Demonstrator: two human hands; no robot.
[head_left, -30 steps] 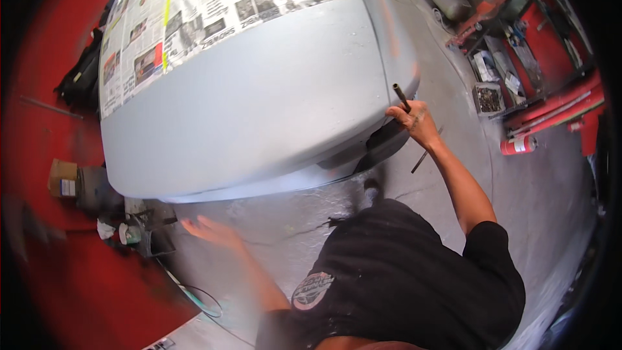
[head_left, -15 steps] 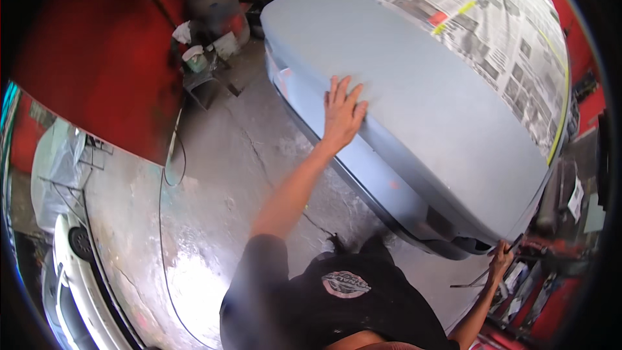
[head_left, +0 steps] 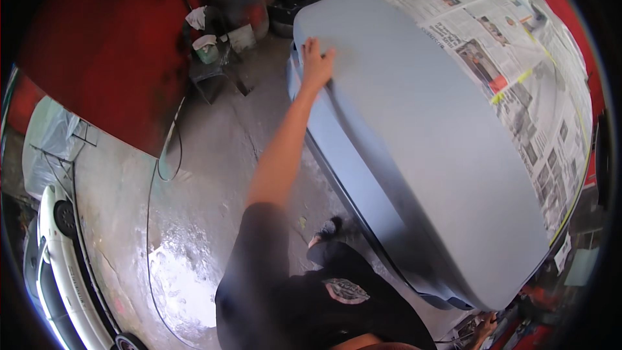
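A car body panel (head_left: 414,110) in matte grey, a rear lid by its shape, slants across the head view. My left hand (head_left: 317,66) rests on its far left edge, palm down, fingers apart, with nothing seen in it. Below that edge runs the bluish-grey lower body (head_left: 350,172) with a dark bottom trim. My right hand (head_left: 484,329) is low at the near right corner of the car, blurred and dim. Its fingers look curled, and whatever they hold cannot be made out. Newspaper sheets (head_left: 512,58) edged with yellow tape cover the part beyond the panel.
A small dark stool (head_left: 220,74) carries a greenish tub (head_left: 207,52) and a white cloth at the back left. A thin hose (head_left: 150,220) trails over the concrete floor (head_left: 214,201). Left stand a red panel (head_left: 103,58) and a white car (head_left: 71,272). Assorted items clutter the lower right.
My left hand has slid farther away along the panel's edge. The view has shifted, so the car sits farther right and my right hand lies lower in the picture. A foot now shows below me.
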